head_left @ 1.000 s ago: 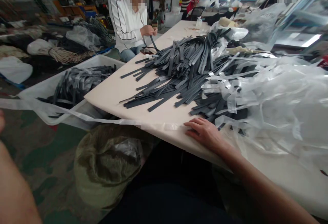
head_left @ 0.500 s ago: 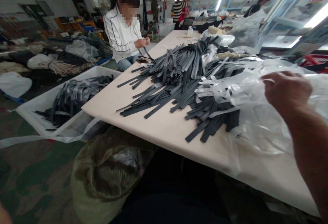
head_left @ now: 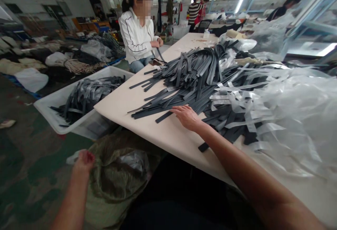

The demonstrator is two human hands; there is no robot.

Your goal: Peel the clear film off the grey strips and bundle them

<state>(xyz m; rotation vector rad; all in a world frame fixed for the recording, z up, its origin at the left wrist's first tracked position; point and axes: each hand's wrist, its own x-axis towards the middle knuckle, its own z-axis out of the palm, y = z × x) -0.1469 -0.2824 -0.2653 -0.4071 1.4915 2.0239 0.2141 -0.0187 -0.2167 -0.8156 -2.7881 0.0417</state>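
My right hand [head_left: 187, 117] reaches over the table, palm down with fingers stretched out, at the near ends of the dark grey flat strips [head_left: 184, 68]. It holds none of them that I can see. My left hand [head_left: 84, 160] is closed, low at the left rim of an open woven sack [head_left: 105, 202]. A crumpled bit of white plastic strip [head_left: 72, 158] sticks out beside its fingers. Clear plastic film and pale strips [head_left: 295, 117] cover the right part of the grey pile.
A white bin [head_left: 52, 117] with more grey strips stands left of the table [head_left: 163, 135]. A co-worker in a white jacket [head_left: 137, 40] sits at the table's far left side, fingering a grey strip. Bundles and plastic bags lie on the floor behind.
My right hand has left the clear plastic and moved left to the grey strips. My left hand has come up into view beside the sack. The long white strip across the bin's front is gone.
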